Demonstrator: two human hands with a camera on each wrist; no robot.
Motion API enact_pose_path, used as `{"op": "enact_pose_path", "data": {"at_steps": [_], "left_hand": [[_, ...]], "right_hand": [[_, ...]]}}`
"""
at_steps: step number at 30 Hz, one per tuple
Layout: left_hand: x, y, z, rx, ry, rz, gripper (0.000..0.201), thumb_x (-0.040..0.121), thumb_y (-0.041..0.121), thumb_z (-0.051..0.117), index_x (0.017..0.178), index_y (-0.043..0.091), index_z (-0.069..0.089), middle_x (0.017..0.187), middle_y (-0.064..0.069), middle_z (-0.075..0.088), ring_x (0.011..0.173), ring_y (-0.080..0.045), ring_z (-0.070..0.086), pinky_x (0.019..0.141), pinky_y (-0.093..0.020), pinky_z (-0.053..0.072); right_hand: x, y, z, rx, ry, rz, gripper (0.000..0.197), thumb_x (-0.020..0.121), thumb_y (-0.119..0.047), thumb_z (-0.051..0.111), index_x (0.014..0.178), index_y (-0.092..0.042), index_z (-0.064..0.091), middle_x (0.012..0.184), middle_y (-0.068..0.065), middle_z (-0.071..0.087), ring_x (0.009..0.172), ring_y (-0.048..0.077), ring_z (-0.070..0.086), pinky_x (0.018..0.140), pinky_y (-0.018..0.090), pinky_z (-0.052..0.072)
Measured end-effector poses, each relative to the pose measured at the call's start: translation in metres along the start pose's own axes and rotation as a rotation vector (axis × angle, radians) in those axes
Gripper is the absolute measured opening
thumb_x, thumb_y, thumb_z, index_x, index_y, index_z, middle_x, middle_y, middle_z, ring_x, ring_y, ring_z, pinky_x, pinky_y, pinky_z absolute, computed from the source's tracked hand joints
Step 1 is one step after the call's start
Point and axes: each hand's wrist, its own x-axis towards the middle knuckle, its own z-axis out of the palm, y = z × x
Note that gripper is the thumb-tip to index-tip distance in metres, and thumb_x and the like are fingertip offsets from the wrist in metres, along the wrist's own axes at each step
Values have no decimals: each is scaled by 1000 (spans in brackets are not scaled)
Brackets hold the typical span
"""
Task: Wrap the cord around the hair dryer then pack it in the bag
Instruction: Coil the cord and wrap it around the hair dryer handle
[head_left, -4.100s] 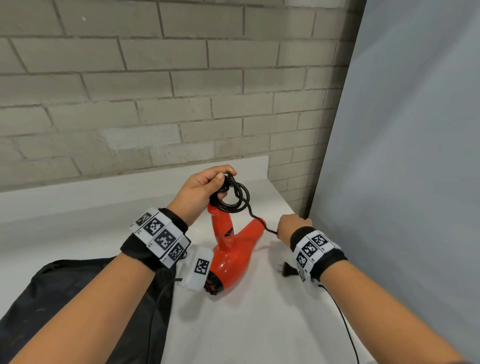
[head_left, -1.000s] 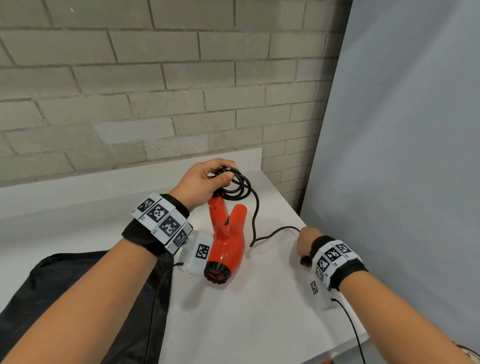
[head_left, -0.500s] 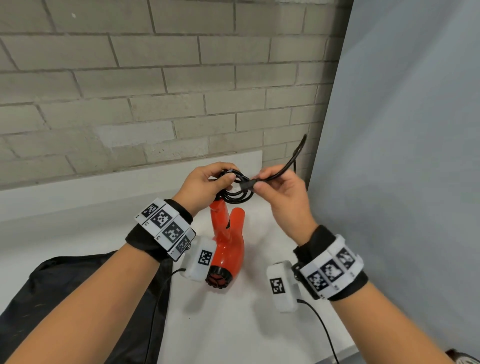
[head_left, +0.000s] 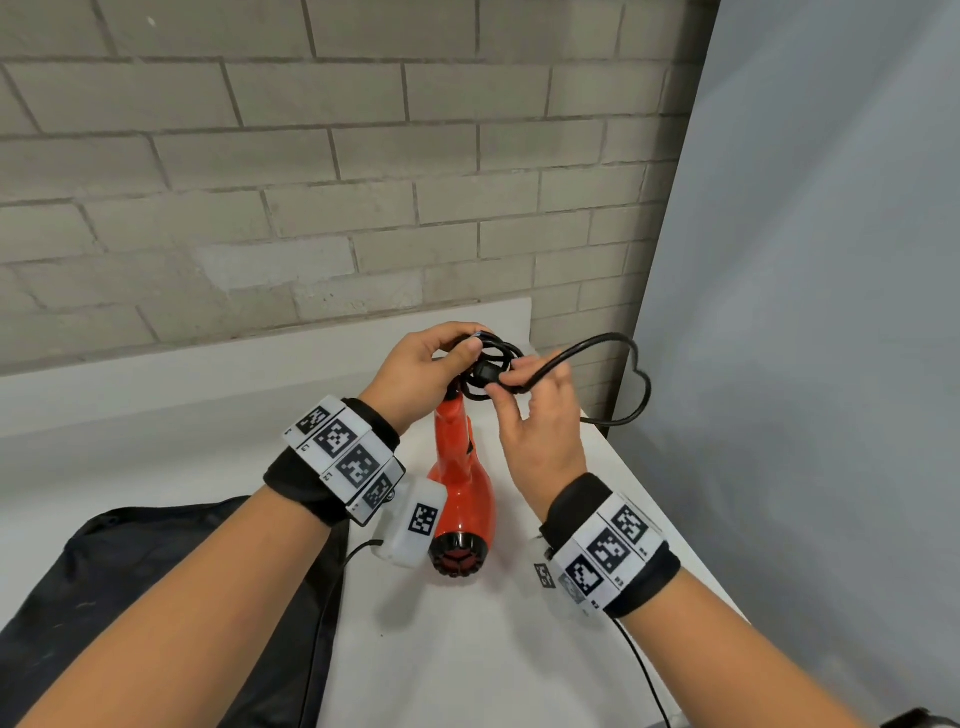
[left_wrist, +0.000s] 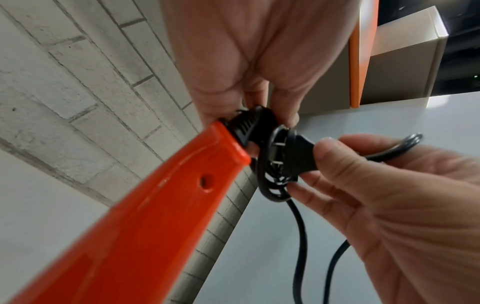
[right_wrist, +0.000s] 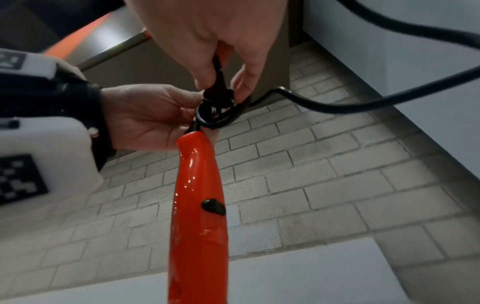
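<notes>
The red hair dryer stands on the white table, handle pointing up. Several black cord loops sit coiled at the handle's top. My left hand grips this coil against the handle end. My right hand pinches the black plug and holds it at the coil's opening. A slack length of cord arcs out to the right. The left wrist view shows the plug with its prongs inside the loops. The right wrist view shows the plug above the handle.
A black bag lies flat on the table at lower left, under my left forearm. The table's right edge runs close beside my right wrist. A brick wall stands behind and a grey panel on the right.
My right hand picked the plug up from the table and brought it to the coil. Since half a second ago the slack cord has dropped from upright into a low loop at the right.
</notes>
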Motion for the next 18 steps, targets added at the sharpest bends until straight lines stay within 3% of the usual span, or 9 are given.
{"op": "enact_pose_path", "data": {"at_steps": [3, 5, 7, 9, 14, 18], "left_hand": [[0, 0, 0, -2, -20, 2, 17, 91, 15, 48, 102, 18, 61, 103, -7, 61, 84, -7, 60, 73, -7, 48], [-1, 2, 0, -17, -29, -3, 17, 92, 15, 47, 100, 19, 60, 98, -6, 60, 74, -2, 60, 67, -8, 48], [-2, 3, -1, -34, -51, -17, 16, 92, 15, 47, 96, 23, 61, 97, -7, 60, 69, -7, 60, 64, -13, 51], [-2, 3, -2, -33, -78, -26, 16, 91, 16, 49, 95, 25, 61, 100, -9, 60, 78, -17, 59, 68, -19, 53], [-3, -1, -5, -28, -150, -6, 37, 81, 1, 60, 103, 30, 58, 105, -1, 63, 93, -9, 61, 87, -18, 49], [-3, -3, -2, 23, -81, 39, 40, 84, 1, 56, 112, 30, 54, 112, -4, 61, 93, -8, 62, 85, -12, 49]], "right_hand": [[-1, 0, 3, -38, 34, 26, 14, 80, -11, 55, 86, 2, 56, 100, 27, 54, 96, 14, 44, 96, -1, 26], [-1, 3, 3, 21, 7, 80, 12, 80, -4, 60, 85, 6, 56, 104, 29, 52, 95, 9, 46, 93, 13, 40], [0, 5, 3, 99, -27, 126, 9, 79, 0, 61, 85, 3, 55, 104, 19, 49, 91, -3, 48, 85, 21, 48], [1, 8, 2, 130, -26, 127, 9, 79, -3, 60, 84, 0, 53, 100, 9, 46, 87, -14, 46, 80, 17, 47], [6, 10, 3, 87, -17, 92, 10, 79, -5, 60, 83, 2, 54, 100, 23, 51, 84, -2, 42, 79, 24, 46], [12, 13, 2, 38, -43, 63, 11, 81, -7, 59, 87, 2, 56, 96, 19, 54, 86, 8, 46, 83, 20, 43]]}}
